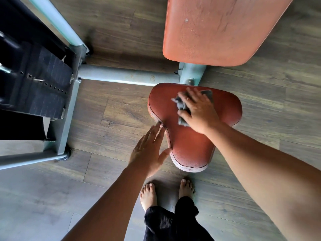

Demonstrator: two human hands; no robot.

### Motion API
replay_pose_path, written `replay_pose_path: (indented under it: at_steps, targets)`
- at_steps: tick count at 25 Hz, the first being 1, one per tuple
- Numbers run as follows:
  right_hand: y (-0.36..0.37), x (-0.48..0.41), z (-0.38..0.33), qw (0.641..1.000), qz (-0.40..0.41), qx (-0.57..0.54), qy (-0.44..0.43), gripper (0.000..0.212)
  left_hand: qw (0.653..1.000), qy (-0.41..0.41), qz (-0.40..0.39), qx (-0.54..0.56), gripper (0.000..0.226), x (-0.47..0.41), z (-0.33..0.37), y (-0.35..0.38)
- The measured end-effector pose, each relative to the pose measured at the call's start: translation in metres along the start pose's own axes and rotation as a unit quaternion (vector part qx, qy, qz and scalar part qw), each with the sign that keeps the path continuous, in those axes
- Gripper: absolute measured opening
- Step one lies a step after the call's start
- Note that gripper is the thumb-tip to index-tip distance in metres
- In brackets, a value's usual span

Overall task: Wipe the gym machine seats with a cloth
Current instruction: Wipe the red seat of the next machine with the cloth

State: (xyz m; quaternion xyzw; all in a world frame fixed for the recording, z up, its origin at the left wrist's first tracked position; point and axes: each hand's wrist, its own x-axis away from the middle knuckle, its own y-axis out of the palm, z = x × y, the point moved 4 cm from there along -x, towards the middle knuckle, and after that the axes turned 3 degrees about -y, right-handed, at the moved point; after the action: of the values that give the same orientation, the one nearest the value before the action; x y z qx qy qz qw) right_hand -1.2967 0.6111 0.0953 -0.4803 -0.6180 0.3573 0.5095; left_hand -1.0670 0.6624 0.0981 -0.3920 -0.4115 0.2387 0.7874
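Right hand (pixel 196 110), fingers spread, presses grey cloth (pixel 181 106) on red seat (pixel 187 146), frame centre; left hand (pixel 147 150) flat at its edge. Upper-right pad (pixel 217 28) looks unwiped.

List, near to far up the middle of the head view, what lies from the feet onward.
Bare feet → red seat → right hand pressing the grey cloth → grey frame post → orange back pad.

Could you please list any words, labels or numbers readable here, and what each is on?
None can be read. The red seat, orange back pad, grey cloth, grey frame and black weight stack bear no visible lettering; the stack shows only a row of holes.
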Motion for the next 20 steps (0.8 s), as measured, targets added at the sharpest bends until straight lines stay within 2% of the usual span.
replay_pose_path:
  at_steps: [2, 3, 7, 10, 16, 18, 20]
  targets:
    - [0.002, 0.007, 0.005, 0.993, 0.007, -0.015, 0.116, 0.07, 1.0, -0.006, 0.0, 0.007, 0.077, 0.002, 0.003, 0.002]
    - [0.005, 0.021, -0.007, 0.99, 0.019, -0.014, 0.14, 0.071, 1.0, -0.01, 0.001, 0.014, 0.076, 0.003, 0.005, 0.002]
    - [0.02, 0.113, -0.06, 0.993, 0.056, -0.047, 0.094, 0.072, 0.999, -0.021, 0.0, 0.025, 0.075, 0.008, 0.014, 0.0]
    - [0.02, 0.117, -0.042, 0.993, 0.067, -0.059, 0.071, 0.069, 0.999, -0.021, -0.006, 0.026, 0.076, 0.012, 0.019, -0.003]
    - [0.004, 0.039, 0.036, 0.977, 0.036, -0.037, 0.209, 0.073, 1.0, -0.016, -0.001, 0.023, 0.073, 0.011, 0.019, 0.0]
    - [0.006, 0.045, 0.019, 0.968, 0.051, -0.044, 0.241, 0.075, 1.0, -0.015, 0.002, 0.027, 0.073, 0.011, 0.018, 0.002]
    - [0.012, 0.073, -0.018, 0.974, 0.079, -0.045, 0.206, 0.075, 0.999, -0.018, 0.003, 0.029, 0.074, 0.01, 0.018, 0.002]
